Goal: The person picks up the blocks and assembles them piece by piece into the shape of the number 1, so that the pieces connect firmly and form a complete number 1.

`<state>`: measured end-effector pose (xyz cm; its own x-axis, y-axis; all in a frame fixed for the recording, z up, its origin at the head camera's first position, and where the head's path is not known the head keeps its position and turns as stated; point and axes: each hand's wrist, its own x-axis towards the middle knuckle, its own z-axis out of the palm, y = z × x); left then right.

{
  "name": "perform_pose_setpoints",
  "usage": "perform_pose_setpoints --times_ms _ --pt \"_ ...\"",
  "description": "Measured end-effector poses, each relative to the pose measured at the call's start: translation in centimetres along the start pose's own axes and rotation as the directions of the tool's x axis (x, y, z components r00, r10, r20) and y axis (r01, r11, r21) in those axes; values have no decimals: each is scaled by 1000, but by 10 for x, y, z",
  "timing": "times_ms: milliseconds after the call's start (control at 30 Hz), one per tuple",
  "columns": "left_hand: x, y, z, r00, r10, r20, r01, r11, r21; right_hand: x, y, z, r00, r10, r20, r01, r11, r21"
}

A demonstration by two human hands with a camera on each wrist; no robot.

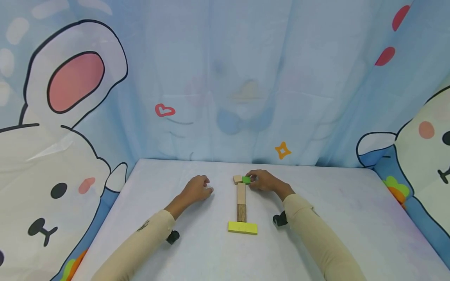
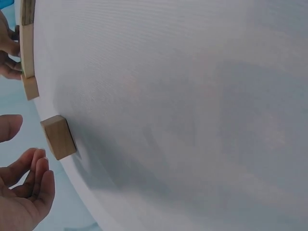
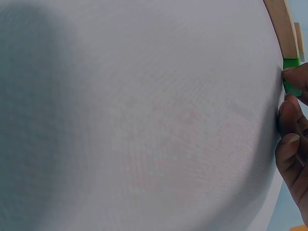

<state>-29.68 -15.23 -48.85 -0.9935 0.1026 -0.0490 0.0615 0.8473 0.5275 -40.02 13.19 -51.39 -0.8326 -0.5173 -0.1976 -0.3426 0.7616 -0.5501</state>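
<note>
In the head view my right hand (image 1: 264, 180) pinches a small green block (image 1: 246, 180) at the far end of a row of blocks. Beside the green one sits a small light wooden block (image 1: 237, 179). Below them lie a long light wooden block (image 1: 241, 193), a dark-grained wooden block (image 1: 241, 213) and a yellow block (image 1: 242, 228) set crosswise. My left hand (image 1: 196, 188) hovers left of the row, thumb and fingers apart. Near its fingertips in the left wrist view stands a wooden block (image 2: 58, 137), hidden in the head view.
A white-covered table (image 1: 337, 218) carries everything. Behind it hangs a blue curtain (image 1: 225, 78) printed with cartoon animals. Black wrist cameras are strapped under both sleeves (image 1: 140, 242), close over the tabletop.
</note>
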Motion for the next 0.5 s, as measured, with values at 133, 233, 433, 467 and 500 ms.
perform_pose_setpoints --times_ms 133,233,433,467,500 --pt "-7 -3 -3 1000 1 0 -1 1000 -7 0 0 0 1000 -4 -4 4 1000 -7" --pt "-13 -5 -5 1000 8 4 -8 1000 7 0 -1 0 1000 -3 -9 3 1000 -7" --pt "-21 -11 -6 1000 -1 7 0 999 41 -1 -1 0 1000 -2 -5 1 1000 -4" --pt "-21 -12 -5 1000 0 5 -1 999 45 -1 -2 0 1000 -1 -4 1 1000 -2" --pt "-21 -13 -5 1000 1 6 -1 999 47 -1 -2 0 1000 0 -5 0 1000 -2"
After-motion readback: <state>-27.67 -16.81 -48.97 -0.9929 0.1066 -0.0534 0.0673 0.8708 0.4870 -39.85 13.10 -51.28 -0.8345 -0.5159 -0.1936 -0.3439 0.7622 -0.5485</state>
